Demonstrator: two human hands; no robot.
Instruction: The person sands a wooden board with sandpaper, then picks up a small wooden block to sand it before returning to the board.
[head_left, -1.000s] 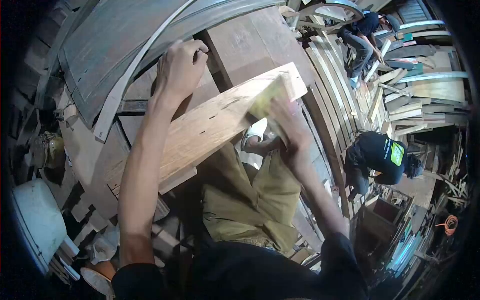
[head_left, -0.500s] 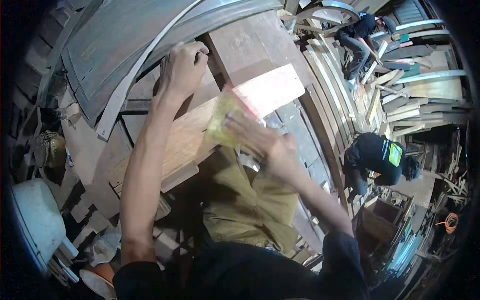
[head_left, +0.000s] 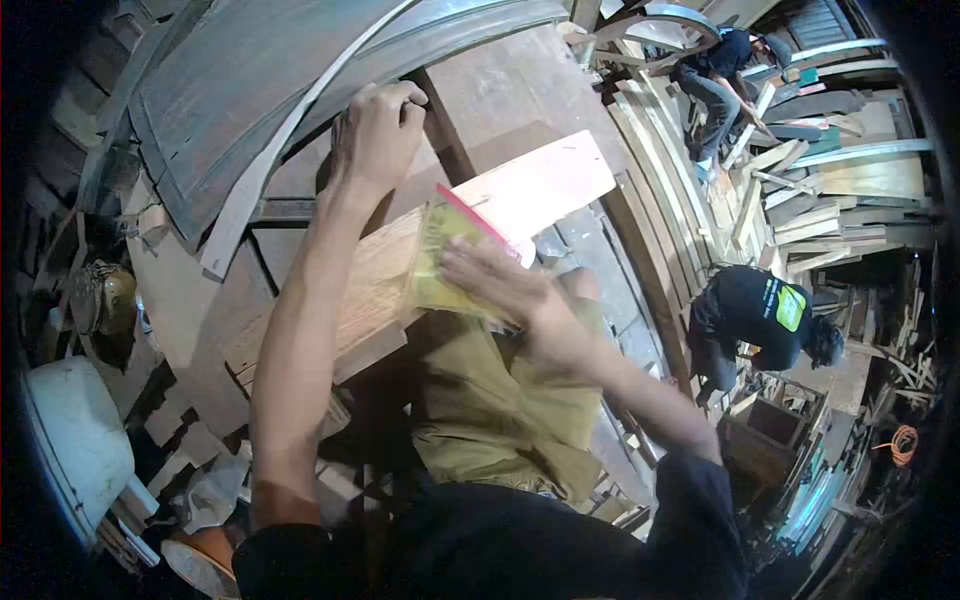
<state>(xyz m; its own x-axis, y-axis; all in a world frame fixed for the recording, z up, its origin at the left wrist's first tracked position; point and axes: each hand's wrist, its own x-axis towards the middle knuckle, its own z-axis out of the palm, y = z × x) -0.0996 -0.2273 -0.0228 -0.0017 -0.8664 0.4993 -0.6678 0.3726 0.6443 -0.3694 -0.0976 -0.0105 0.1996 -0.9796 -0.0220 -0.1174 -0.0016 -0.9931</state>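
Note:
A long pale wooden board [head_left: 545, 185] lies slantwise across the work surface in front of me. My right hand [head_left: 500, 285] rests on a translucent yellow-green sheet [head_left: 432, 262] with a pink edge, its fingers stretched out and pressed flat. The sheet lies over the middle of the board. Beyond the board's far edge, my left hand [head_left: 380, 135] is closed with its fingers curled under. Whatever those fingers hold, if anything, is hidden.
A large grey curved panel [head_left: 260, 80] and a thin curved strip [head_left: 235, 215] lie at the far left. A white tub [head_left: 80, 430] stands at the lower left. Two people work on the right, one crouching [head_left: 750, 315], among stacked wooden pieces [head_left: 810, 225].
My right hand and the yellow-green sheet have shifted slightly toward the left along the board. The left hand stays closed at nearly the same place.

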